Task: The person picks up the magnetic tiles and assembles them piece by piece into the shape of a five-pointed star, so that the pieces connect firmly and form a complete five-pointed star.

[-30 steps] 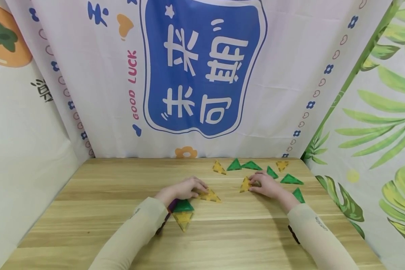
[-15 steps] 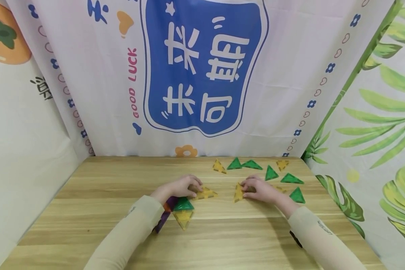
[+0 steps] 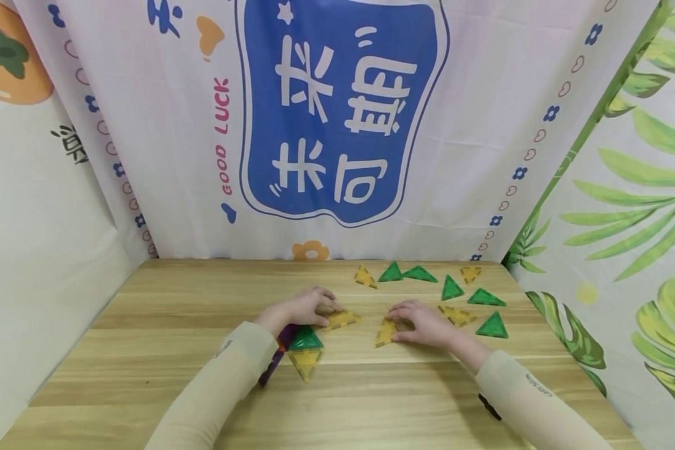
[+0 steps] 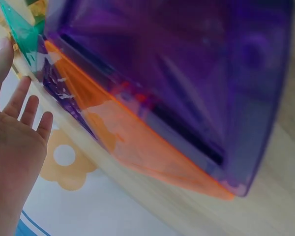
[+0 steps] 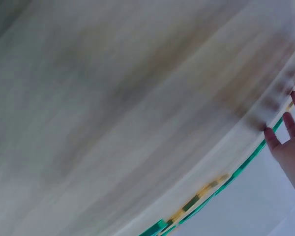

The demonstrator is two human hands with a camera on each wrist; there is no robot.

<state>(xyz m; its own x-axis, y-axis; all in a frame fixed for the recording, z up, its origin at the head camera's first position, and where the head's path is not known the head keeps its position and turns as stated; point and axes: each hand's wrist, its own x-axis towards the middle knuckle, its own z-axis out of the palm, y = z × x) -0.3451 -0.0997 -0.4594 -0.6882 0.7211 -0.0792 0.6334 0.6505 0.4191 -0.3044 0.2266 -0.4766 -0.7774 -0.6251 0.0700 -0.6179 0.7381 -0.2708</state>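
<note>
My left hand holds the left end of a yellow triangular magnetic tile at the table's middle. To its right, my right hand pinches another yellow triangular tile between thumb and fingers, a short gap away from the first. Just below my left hand, a green triangular tile lies against a yellow one. Purple tiles adjoin them, partly hidden by the left sleeve. Close up in the left wrist view are a large purple tile and an orange tile.
Loose green tiles and yellow tiles lie scattered over the back right of the wooden table. A dark object shows under the right forearm. A printed cloth hangs behind the table.
My right hand has slid its yellow tile left and toward me, uncovering another yellow tile and a green one. My left hand and its tile have shifted slightly left.
</note>
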